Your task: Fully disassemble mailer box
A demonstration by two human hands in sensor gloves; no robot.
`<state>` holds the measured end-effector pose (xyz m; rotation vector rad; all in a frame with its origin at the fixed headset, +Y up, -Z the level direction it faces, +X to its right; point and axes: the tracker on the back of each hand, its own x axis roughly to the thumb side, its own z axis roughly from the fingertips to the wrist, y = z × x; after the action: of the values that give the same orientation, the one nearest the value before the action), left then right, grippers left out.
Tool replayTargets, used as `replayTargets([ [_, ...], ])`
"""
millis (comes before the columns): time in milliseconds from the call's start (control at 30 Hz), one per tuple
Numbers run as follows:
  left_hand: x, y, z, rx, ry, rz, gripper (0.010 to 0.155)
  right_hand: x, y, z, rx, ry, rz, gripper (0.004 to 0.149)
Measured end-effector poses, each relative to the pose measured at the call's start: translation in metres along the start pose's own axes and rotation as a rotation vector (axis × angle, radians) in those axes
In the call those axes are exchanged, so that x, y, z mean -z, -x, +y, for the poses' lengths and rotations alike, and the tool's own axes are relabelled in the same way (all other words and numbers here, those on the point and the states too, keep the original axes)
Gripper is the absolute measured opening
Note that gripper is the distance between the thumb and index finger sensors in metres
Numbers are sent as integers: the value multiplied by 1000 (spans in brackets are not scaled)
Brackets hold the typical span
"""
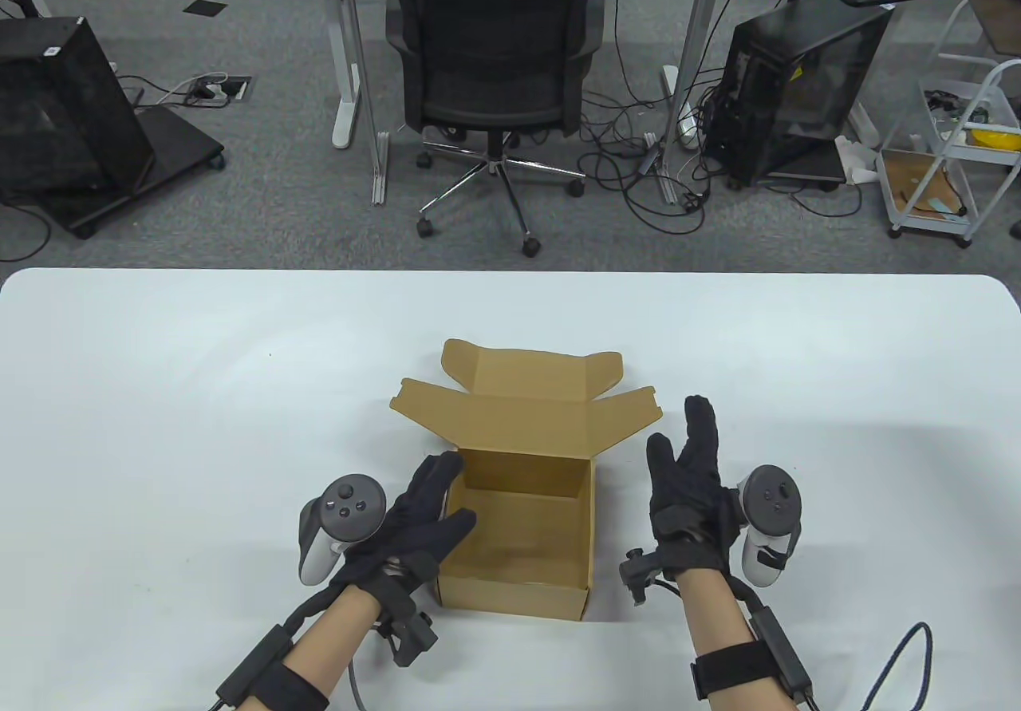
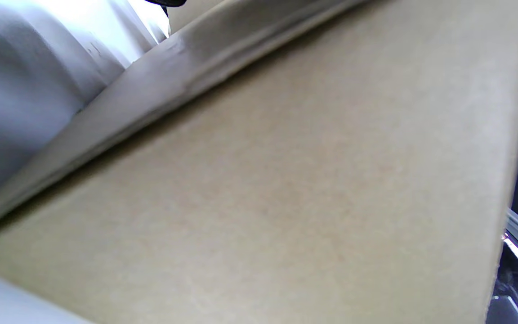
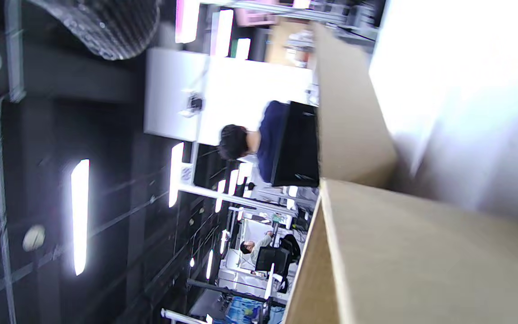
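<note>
- Brown cardboard fills the middle of the white table (image 1: 159, 392): the mailer box (image 1: 518, 535) sits upright near my edge, lid (image 1: 518, 412) thrown open and leaning away from me, its side flaps (image 1: 630, 412) spread out.
- My left hand (image 1: 415, 523) is at the box's left wall, thumb (image 1: 459, 527) hooked over the rim into the opening, other fingers (image 1: 435, 475) stretched along the outside of that wall. So that hand holds the left wall.
- Left wrist view is nearly all blurred cardboard (image 2: 286, 189), very close, with a strip of white table (image 2: 29, 67) at the upper left.
- My right hand (image 1: 686, 487) is just beside the box on the right, apart from it, fingers straight and spread wide, holding nothing.
- Right wrist view is turned on its side: box wall (image 3: 421, 261) close at the lower right, a raised flap (image 3: 349, 112) above it, ceiling lights (image 3: 79, 216) off to the left.
- Beyond the table, a black office chair (image 1: 494, 49) on grey carpet.
</note>
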<state>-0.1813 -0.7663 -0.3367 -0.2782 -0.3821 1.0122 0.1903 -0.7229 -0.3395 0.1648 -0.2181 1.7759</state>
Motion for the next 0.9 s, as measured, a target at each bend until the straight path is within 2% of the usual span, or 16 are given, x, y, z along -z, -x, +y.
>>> replayTargets([
  [100,0,0,0,5,-9,4,85,-5,-20,23,-222,-123,-142,70],
  [167,0,0,1,9,-9,5,86,-7,-27,44,-257,-256,-178,68],
  [233,0,0,1,10,-12,10,88,-8,-32,65,-243,-404,-174,63],
  [333,0,0,0,6,-15,20,88,-7,-32,94,-423,-605,-126,55],
  [467,0,0,-1,0,-13,26,87,-7,-40,119,-873,-688,-174,52],
  [567,0,0,-1,-20,-14,28,86,-6,-39,135,-1080,-767,-84,50],
  [633,0,-1,-2,-33,-16,33,86,-4,-38,149,-1260,-866,15,47],
  [700,0,-1,-2,-37,-18,35,86,-2,-35,163,-1364,-930,17,44],
  [800,0,-1,-1,-49,-19,41,85,-2,-31,173,-1486,-942,34,44],
  [900,0,-1,-2,-73,-17,44,85,-3,-30,175,-1503,-941,26,44],
])
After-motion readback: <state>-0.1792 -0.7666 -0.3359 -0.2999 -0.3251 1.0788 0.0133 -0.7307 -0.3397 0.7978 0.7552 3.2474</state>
